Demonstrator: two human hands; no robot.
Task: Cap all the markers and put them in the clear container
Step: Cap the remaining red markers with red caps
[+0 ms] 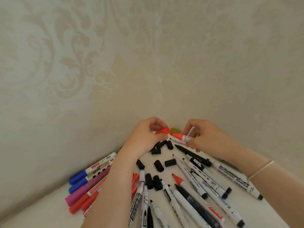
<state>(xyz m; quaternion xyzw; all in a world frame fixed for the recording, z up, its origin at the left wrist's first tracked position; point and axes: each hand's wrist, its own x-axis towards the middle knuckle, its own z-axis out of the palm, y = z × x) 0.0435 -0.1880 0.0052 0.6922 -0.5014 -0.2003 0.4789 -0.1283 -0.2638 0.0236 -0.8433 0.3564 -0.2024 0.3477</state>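
Observation:
My left hand [144, 135] pinches a red cap [163, 130] just above the table. My right hand [204, 137] holds an uncapped red marker [181, 137], its tip pointing left at the cap, a small gap between them. Several uncapped markers [194, 186] fan out across the white table in front of me. Loose black caps [158, 165] lie between my hands and the markers. A row of capped blue, pink and red markers [85, 183] lies to the left of my left forearm. No clear container is in view.
Patterned walls meet in a corner [161, 104] right behind my hands. A yellow cap [174, 130] lies in that corner. The white table [49, 211] runs out toward the lower left.

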